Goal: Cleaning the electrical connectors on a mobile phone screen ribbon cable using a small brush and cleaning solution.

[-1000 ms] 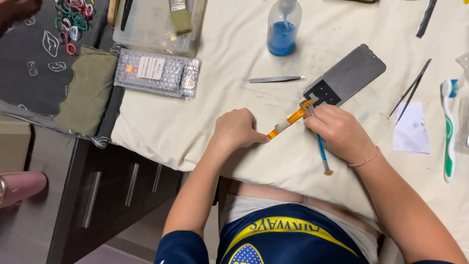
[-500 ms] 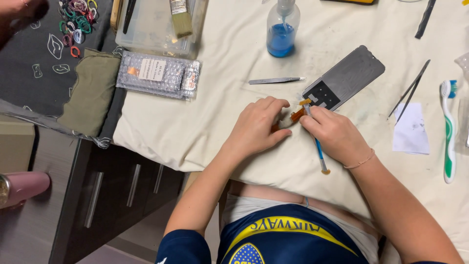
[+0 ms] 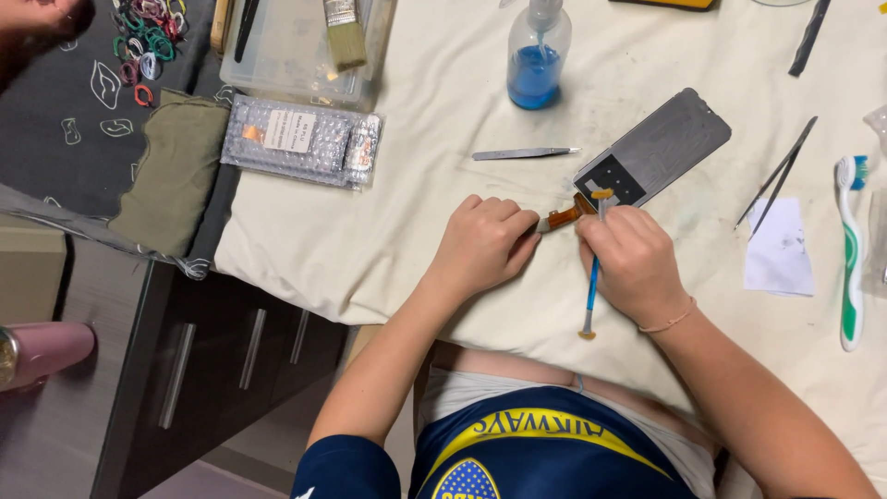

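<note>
Since the earlier frame, left hand (image 3: 482, 245) has closed in and now pinches the orange flex cable (image 3: 562, 218) flat on the cream surface (image 3: 370, 240). Right hand (image 3: 633, 263) grips a blue-handled tool (image 3: 591, 291), tip at the grey screen panel (image 3: 656, 152). Pressing hard could tear the thin cable; a slip might scratch the connector.

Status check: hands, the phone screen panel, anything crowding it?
Left hand pinches orange flex cable. Right hand grips blue-handled tool at the grey screen panel. Tweezers lie apart, nothing blocking.
</note>
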